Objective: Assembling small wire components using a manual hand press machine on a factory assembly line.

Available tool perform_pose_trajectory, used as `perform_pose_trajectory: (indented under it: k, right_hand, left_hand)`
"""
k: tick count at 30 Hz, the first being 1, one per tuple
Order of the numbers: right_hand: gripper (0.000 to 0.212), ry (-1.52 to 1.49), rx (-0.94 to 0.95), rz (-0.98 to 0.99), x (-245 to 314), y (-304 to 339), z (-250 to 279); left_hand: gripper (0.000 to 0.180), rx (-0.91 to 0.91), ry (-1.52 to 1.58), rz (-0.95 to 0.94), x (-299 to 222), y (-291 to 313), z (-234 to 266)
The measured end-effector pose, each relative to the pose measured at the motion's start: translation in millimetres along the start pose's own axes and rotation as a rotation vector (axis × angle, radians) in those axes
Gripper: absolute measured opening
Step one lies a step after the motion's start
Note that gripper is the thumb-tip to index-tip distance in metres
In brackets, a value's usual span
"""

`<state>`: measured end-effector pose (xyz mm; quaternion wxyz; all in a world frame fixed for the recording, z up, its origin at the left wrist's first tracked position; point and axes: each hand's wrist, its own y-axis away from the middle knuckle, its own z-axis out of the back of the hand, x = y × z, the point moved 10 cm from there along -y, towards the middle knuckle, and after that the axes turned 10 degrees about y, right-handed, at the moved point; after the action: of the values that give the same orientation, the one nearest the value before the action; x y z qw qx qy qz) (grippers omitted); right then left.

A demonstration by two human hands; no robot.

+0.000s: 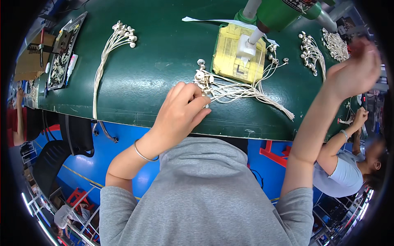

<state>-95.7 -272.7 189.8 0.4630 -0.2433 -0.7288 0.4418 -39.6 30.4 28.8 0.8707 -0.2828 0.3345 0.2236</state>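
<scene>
My left hand [180, 106] is closed in a pinch at the round-ended tips of a bundle of white wires [230, 92] on the green table. Small cream and metal caps [201, 77] cluster just beyond its fingertips. The wires run right, in front of a yellow taped block [230, 51]. On that block sits a white piece [246, 47], under the metal rod of a green press [283, 16]. Raised at the far right is my right hand [357, 74], smeared by motion near a dark, blurred shape; its grip cannot be made out.
Another wire bundle [102, 61] lies at the left, beside a tray of small parts [67, 49] and a white marker [72, 65]. More bundles [312, 53] lie right of the press. A co-worker [344, 164] sits at the right. A black chair [55, 160] stands at the left.
</scene>
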Motion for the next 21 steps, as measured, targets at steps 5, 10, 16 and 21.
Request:
perform_pose_trajectory:
  k: [5, 10, 16, 21]
  right_hand:
    - [0.018, 0.302, 0.757, -0.429, -47.2, 136.7, -41.8]
    - [0.014, 0.283, 0.866, -0.391, -32.0, 155.1, -70.6]
    - [0.015, 0.428, 0.917, -0.392, -38.1, 152.0, -62.2]
    - [0.018, 0.785, 1.000, -0.320, -47.8, 146.1, -35.1]
  left_hand:
    - [0.052, -0.047, -0.127, 0.066, 1.2, 2.2, 1.4]
    - [0.056, -0.120, -0.115, 0.185, 12.5, 12.1, -10.1]
    - [0.043, -0.163, -0.060, 0.172, 11.7, 8.8, -5.8]
    - [0.027, -0.169, -0.030, 0.146, 10.1, 3.1, -1.1]
